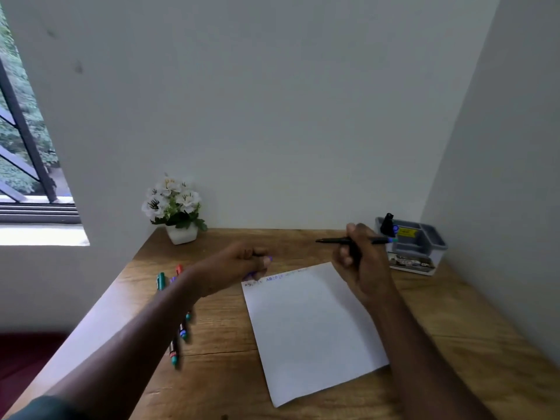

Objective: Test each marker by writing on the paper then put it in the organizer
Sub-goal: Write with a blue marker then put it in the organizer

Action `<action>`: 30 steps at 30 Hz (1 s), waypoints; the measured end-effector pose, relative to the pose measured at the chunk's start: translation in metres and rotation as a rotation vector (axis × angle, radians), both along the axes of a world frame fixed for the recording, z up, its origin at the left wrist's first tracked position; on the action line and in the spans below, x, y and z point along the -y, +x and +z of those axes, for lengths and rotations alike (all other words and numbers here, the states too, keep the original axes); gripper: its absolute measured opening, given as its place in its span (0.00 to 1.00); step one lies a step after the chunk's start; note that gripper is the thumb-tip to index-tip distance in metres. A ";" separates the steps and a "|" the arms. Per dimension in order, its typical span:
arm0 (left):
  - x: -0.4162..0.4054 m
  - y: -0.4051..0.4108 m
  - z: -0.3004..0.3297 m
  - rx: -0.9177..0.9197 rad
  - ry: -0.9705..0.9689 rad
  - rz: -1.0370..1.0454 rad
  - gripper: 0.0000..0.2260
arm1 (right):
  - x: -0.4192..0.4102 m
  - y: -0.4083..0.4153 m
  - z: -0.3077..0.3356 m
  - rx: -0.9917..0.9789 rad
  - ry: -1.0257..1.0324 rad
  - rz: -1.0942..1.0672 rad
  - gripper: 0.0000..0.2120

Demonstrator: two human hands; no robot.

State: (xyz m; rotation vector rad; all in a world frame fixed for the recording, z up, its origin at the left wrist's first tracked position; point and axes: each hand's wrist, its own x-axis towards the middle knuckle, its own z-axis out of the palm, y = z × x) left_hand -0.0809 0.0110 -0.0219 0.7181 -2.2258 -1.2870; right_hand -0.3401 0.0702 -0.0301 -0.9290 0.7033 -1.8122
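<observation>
Right hand (360, 262) grips a dark marker (354, 240) level above the paper (309, 331), organizer (415, 247) just beyond it. Left hand (242, 265) curls around something purple, likely a cap; contents unclear. Judged step: testing done; next, recap, then drop into the organizer.

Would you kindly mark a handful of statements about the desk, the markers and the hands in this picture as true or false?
1. The right hand holds a marker above the desk. True.
2. The paper is completely blank. False: a line of writing runs along its far edge.
3. The organizer stands at the far right corner of the desk. True.
4. The spare markers lie to the right of the paper. False: they lie to its left, partly under the left forearm.
5. The flower pot sits inside the organizer. False: it stands at the far left, by the wall.
</observation>
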 end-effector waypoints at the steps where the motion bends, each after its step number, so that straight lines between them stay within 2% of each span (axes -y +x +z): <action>1: 0.003 -0.002 -0.003 0.034 -0.067 0.063 0.13 | 0.001 -0.005 -0.005 -0.049 0.019 -0.039 0.16; 3: 0.009 -0.010 -0.009 0.090 -0.179 0.197 0.17 | 0.005 -0.009 -0.019 -0.161 0.124 -0.158 0.16; 5: 0.014 -0.017 -0.019 0.187 -0.283 0.279 0.13 | 0.009 -0.006 -0.030 -0.186 0.186 -0.254 0.15; 7: 0.017 -0.022 -0.029 0.319 -0.345 0.303 0.05 | 0.010 0.000 -0.034 -0.169 0.241 -0.265 0.11; 8: 0.018 -0.023 -0.033 0.383 -0.369 0.297 0.05 | 0.010 0.004 -0.035 -0.177 0.284 -0.257 0.11; 9: 0.018 -0.024 -0.036 0.435 -0.382 0.278 0.09 | 0.011 0.005 -0.038 -0.208 0.334 -0.256 0.11; 12: 0.021 -0.023 -0.037 0.512 -0.334 0.235 0.21 | 0.017 0.009 -0.044 -0.462 0.424 -0.299 0.11; 14: 0.024 -0.022 -0.040 0.513 -0.305 0.217 0.21 | 0.025 0.008 -0.046 -0.737 0.409 -0.331 0.08; 16: 0.027 -0.022 -0.043 0.515 -0.314 0.179 0.20 | 0.032 0.007 -0.044 -0.906 0.344 -0.309 0.04; 22: 0.036 -0.021 -0.047 0.541 -0.335 0.139 0.20 | 0.046 0.003 -0.052 -0.869 0.307 -0.223 0.11; 27: 0.035 -0.022 -0.042 0.608 -0.306 0.126 0.29 | 0.050 -0.004 -0.054 -0.881 0.283 -0.219 0.12; 30: 0.035 -0.021 -0.041 0.628 -0.305 0.127 0.30 | 0.052 -0.004 -0.056 -0.913 0.281 -0.207 0.12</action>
